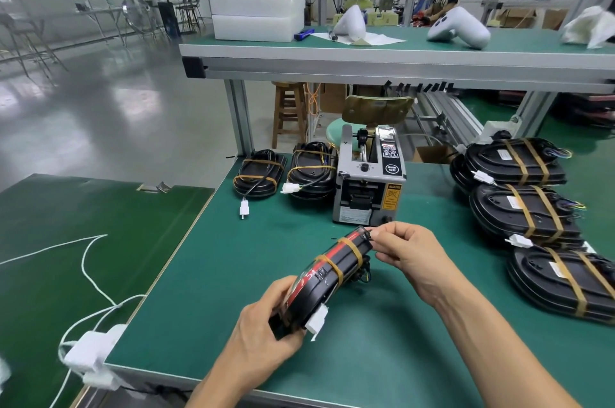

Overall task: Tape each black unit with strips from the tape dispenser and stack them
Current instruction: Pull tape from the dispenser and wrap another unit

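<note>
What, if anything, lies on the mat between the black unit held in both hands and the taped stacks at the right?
Nothing visible does. The black unit is gripped by the left hand and pinched by the right hand; only bare green mat lies between it and the taped stacks. The tape dispenser sits behind, off that path.

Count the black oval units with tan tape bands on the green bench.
6 top units show: two left of the grey tape dispenser at and, one held, three stacked right. Lower ones are partly hidden.
</note>
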Action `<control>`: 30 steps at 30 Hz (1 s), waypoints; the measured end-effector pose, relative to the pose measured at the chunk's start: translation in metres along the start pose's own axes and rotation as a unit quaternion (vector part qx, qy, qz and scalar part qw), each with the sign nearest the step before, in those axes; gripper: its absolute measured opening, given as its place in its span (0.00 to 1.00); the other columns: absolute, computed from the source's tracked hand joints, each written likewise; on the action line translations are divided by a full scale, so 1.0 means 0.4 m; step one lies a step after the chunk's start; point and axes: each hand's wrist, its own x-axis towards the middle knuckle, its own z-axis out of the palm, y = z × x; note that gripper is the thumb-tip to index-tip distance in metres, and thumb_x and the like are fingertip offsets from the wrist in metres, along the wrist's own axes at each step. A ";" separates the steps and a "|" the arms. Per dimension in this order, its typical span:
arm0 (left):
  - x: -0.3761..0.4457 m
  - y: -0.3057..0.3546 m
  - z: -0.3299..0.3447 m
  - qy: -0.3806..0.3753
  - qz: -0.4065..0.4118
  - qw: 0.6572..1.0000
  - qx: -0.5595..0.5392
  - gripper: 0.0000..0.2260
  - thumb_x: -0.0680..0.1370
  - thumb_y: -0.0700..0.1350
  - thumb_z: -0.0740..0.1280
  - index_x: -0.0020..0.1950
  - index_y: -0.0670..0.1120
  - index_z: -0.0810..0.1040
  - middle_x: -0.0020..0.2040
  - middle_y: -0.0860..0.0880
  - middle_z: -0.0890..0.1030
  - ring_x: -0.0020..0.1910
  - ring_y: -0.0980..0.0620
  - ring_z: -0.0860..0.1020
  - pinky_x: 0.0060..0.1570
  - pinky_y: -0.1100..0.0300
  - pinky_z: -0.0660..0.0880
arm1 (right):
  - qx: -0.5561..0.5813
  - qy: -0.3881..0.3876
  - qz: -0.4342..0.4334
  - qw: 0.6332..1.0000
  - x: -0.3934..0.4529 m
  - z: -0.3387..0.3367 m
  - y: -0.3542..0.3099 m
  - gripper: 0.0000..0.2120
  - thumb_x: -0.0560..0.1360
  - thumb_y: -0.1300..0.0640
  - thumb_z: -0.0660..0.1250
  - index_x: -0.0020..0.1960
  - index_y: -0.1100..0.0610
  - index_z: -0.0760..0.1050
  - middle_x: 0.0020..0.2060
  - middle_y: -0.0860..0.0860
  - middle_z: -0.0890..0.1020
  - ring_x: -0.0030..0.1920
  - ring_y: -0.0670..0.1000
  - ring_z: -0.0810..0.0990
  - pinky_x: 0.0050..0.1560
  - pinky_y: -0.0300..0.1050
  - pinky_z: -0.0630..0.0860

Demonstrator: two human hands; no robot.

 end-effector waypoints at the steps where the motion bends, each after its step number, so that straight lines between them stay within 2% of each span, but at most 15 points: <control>1: 0.000 0.001 0.000 -0.001 0.001 1.000 -0.001 0.32 0.74 0.47 0.77 0.76 0.61 0.70 0.53 0.58 0.85 0.49 0.54 0.84 0.53 0.69 0.77 | -0.003 0.002 -0.004 1.000 0.001 -0.001 0.001 0.10 0.78 0.63 0.72 0.38 0.55 0.83 0.41 0.55 0.87 0.41 0.46 0.81 0.50 0.43 0.75; 3: 0.000 0.001 0.000 -0.003 0.003 1.000 -0.003 0.33 0.74 0.46 0.77 0.76 0.61 0.70 0.54 0.58 0.85 0.50 0.53 0.84 0.54 0.68 0.78 | -0.009 0.004 -0.011 1.000 0.002 0.000 0.002 0.09 0.78 0.63 0.73 0.39 0.56 0.83 0.44 0.58 0.88 0.41 0.45 0.81 0.49 0.41 0.74; 7: -0.001 -0.001 0.000 0.000 -0.001 1.000 -0.012 0.32 0.74 0.48 0.77 0.76 0.61 0.71 0.54 0.57 0.86 0.50 0.52 0.84 0.56 0.63 0.80 | -0.011 -0.004 -0.021 1.000 0.006 0.002 0.001 0.08 0.77 0.63 0.74 0.39 0.57 0.83 0.46 0.56 0.89 0.49 0.47 0.86 0.56 0.39 0.78; 13: -0.001 -0.001 0.000 0.001 0.003 1.000 -0.008 0.32 0.75 0.50 0.78 0.76 0.61 0.70 0.54 0.58 0.86 0.50 0.54 0.84 0.55 0.65 0.79 | -0.031 0.003 -0.025 0.999 0.007 0.005 0.005 0.09 0.77 0.61 0.74 0.37 0.56 0.83 0.46 0.52 0.89 0.50 0.47 0.87 0.57 0.41 0.77; 19: -0.001 0.003 0.002 0.004 0.005 1.000 -0.015 0.31 0.75 0.51 0.78 0.76 0.61 0.71 0.53 0.57 0.86 0.49 0.53 0.84 0.55 0.65 0.79 | -0.047 0.025 -0.030 0.998 0.004 0.014 0.007 0.11 0.76 0.59 0.75 0.34 0.53 0.84 0.43 0.50 0.89 0.48 0.45 0.87 0.52 0.38 0.75; 23: -0.002 0.000 0.003 0.004 0.004 1.000 -0.013 0.31 0.75 0.50 0.78 0.76 0.61 0.71 0.52 0.57 0.85 0.49 0.53 0.84 0.55 0.64 0.80 | -0.047 0.033 -0.032 0.998 0.004 0.017 0.007 0.11 0.76 0.60 0.75 0.34 0.53 0.85 0.43 0.50 0.89 0.49 0.46 0.87 0.52 0.38 0.75; 30: 0.000 -0.004 0.004 0.007 0.004 1.000 -0.013 0.31 0.75 0.53 0.78 0.77 0.61 0.70 0.53 0.57 0.86 0.49 0.53 0.84 0.55 0.64 0.80 | -0.058 0.044 -0.033 0.997 0.003 0.020 0.006 0.12 0.75 0.60 0.76 0.33 0.52 0.84 0.42 0.50 0.89 0.47 0.45 0.87 0.51 0.38 0.75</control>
